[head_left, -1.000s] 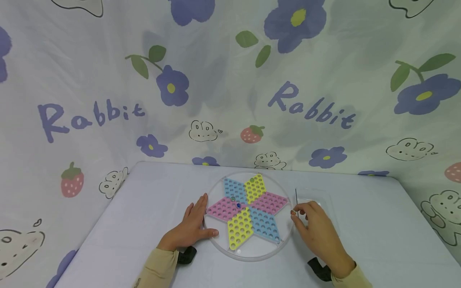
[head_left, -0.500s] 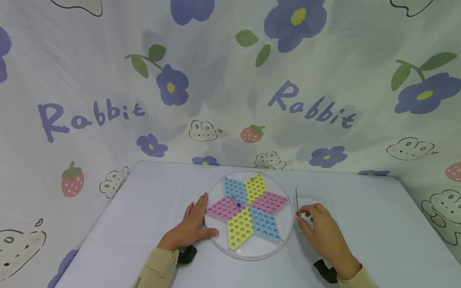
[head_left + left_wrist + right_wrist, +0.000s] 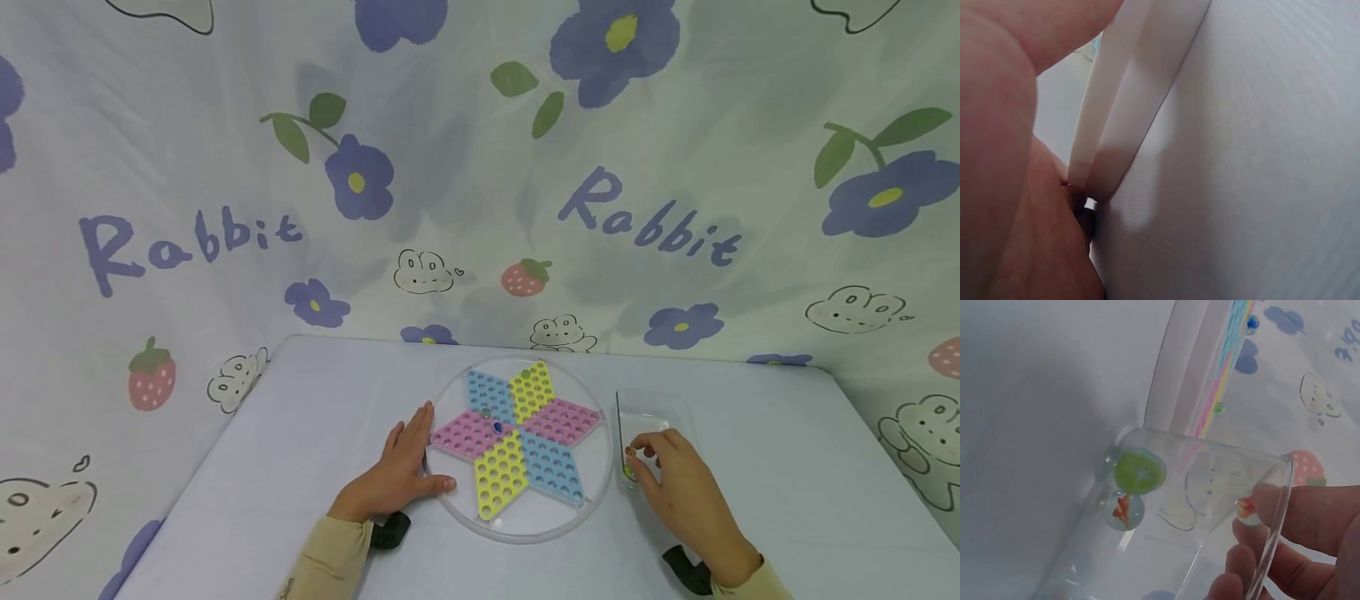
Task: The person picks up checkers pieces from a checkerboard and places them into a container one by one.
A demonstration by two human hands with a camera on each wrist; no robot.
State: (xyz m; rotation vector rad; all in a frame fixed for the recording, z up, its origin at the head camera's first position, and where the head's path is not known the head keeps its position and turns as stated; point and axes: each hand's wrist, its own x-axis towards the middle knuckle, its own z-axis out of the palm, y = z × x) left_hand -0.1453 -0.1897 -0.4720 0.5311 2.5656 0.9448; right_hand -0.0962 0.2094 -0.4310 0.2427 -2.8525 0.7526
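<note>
My left hand lies with straight fingers and thumb along the left rim of a round Chinese checkers board. In the left wrist view that hand is right against the board's pale side wall. Thumb and fingers of my right hand pinch a clear marble with an orange swirl, at the rim of a clear plastic box. Inside the box, a green marble and another clear marble with orange show. A blue marble sits near the board's centre.
Two greenish marbles rest on the board, one on the pink-blue side, one on the far yellow point. The white table meets a printed cloth backdrop at its far edge.
My right hand has moved rightward from the board's right rim to the clear box, with the orange-swirl marble still pinched. The left hand and the board have stayed put.
</note>
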